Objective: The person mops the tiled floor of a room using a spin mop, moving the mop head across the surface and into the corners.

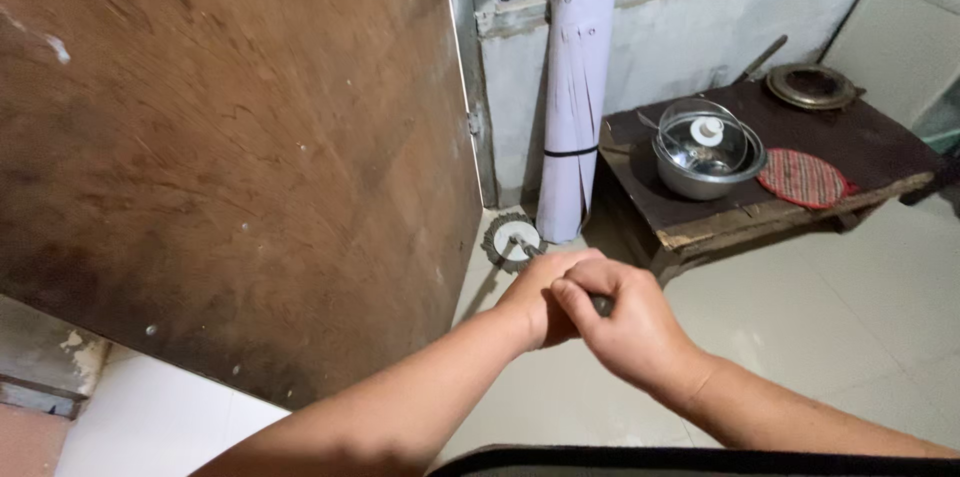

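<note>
- Pale floor tiles [800,337] fill the lower part of the head view, with a large brown wooden board [230,137] standing on the left and a rough whitewashed wall [690,27] behind.
- Against that wall leans a tall white paper roll [576,97], upright, bound by a dark band.
- Right of the roll sits a low dark wooden table [880,147]; on it rest a steel pot with a glass lid [706,149], a round red woven mat [804,178] just beside the pot, and a round metal ring stand [811,86] farther back.
- Both hands meet near the middle of the frame: the left hand [545,297] and the right hand [625,322] are curled tight, touching each other, wrapped on a dark handle [602,305].
- Beyond the knuckles, on the floor near the foot of the roll, lies a toothed grey disc with a white centre [514,240]; it seems to be the head of the held tool, though the link is hidden by the fingers.
</note>
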